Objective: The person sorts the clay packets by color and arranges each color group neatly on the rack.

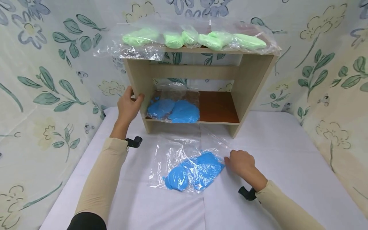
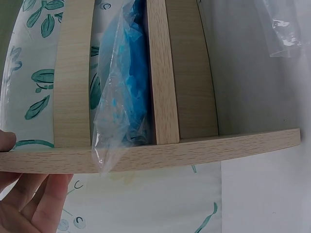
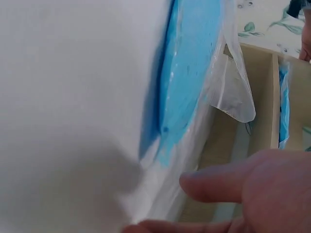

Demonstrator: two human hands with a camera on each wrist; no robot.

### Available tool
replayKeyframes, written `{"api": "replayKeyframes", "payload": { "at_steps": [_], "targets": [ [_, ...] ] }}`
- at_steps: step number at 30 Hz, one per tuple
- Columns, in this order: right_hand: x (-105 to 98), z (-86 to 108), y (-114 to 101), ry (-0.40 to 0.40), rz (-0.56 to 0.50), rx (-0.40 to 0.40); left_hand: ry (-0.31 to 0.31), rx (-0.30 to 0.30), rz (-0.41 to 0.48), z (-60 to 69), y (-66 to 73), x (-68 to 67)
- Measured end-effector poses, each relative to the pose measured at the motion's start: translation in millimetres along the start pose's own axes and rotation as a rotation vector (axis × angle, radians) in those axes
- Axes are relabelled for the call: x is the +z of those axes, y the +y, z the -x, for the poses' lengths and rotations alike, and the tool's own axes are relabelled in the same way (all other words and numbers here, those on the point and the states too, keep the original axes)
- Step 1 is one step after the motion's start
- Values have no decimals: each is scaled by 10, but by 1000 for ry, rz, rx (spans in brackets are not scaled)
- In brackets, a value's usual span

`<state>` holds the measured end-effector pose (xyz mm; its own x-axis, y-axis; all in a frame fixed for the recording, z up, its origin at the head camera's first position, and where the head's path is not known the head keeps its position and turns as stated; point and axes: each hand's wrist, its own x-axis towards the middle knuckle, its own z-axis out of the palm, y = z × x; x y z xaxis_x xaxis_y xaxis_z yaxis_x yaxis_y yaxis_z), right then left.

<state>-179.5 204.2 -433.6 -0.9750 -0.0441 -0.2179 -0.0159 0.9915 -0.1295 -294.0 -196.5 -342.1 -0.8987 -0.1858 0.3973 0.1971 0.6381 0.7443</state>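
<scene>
My left hand point(image 1: 129, 105) grips the left side panel of a small wooden shelf point(image 1: 256, 83). In the left wrist view its thumb is on one side of the panel edge point(image 2: 233, 144) and the fingers on the other. My right hand point(image 1: 241, 163) holds the right edge of a clear plastic bag point(image 1: 169, 150) on the table in front of the shelf. Blue soft material point(image 1: 202, 167) fills part of this bag. In the right wrist view the thumb point(image 3: 209, 184) and fingers lie around the film; their contact is partly unclear.
Another clear bag of blue material point(image 1: 184, 111) lies on the left of the shelf's lower board point(image 1: 218, 107). Clear bags with several light green lumps point(image 1: 172, 40) lie along the top. White cloth point(image 1: 287, 159) covers the table, with flower-patterned fabric point(image 1: 322, 95) behind and at both sides.
</scene>
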Motion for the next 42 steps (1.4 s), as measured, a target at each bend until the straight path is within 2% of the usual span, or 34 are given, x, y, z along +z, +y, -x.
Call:
{"api": "replayKeyframes", "payload": {
  "at_steps": [4,8,11,15,17,20,23,28,31,33,38,42],
  "targets": [
    [43,11,56,-16,-72,-35,0,-4,7,-4,-10,1],
    [83,35,95,-27,-173,-14,-9,-1,16,0,-10,2],
    [113,58,138,-85,-285,-3,-15,-5,13,3,-8,0],
    [161,63,184,-173,-560,11,-7,-9,7,4,0,-4],
    [177,72,203,-203,-660,41,-10,-10,7,0,3,-4],
    [176,101,231,-239,-722,79,-23,-9,3,-5,2,-12],
    [164,106,234,-291,-770,84,-17,-14,-6,-4,-4,-35],
    [224,43,160,-392,-977,149,5,-10,-11,-3,-6,-47],
    [320,15,107,-380,-1092,177,-1,4,-8,-9,-10,-24],
    [375,1,78,-341,-1145,171,-5,5,-9,-3,-15,-6],
    [391,-4,18,-219,-1159,170,2,25,-2,4,-29,14],
    [347,9,15,-195,-1194,184,-1,24,3,-3,-23,6]
  ]
}}
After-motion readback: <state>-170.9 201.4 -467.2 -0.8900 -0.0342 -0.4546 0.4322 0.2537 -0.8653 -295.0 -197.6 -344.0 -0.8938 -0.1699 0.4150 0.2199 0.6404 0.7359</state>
